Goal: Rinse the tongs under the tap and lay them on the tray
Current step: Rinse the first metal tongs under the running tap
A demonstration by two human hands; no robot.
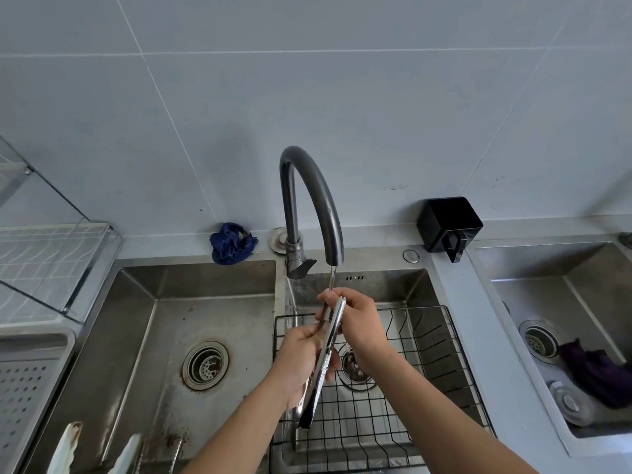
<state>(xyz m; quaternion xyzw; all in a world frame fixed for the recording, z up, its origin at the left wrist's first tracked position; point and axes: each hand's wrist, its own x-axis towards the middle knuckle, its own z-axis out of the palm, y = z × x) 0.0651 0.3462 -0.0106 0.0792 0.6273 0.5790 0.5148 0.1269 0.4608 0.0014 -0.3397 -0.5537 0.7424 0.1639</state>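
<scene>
Shiny metal tongs point up toward the tap, their tips just under the spout where a thin stream of water runs. My left hand grips the tongs around the middle and lower handle. My right hand is closed on the upper ends near the tips. Both hands are over the middle sink basin, above a black wire rack. A perforated metal tray sits at the far left edge.
The left basin holds a few utensils at its near edge. A blue cloth lies behind it. A black holder hangs on the wall at right. The right sink holds a purple cloth. A dish rack stands at left.
</scene>
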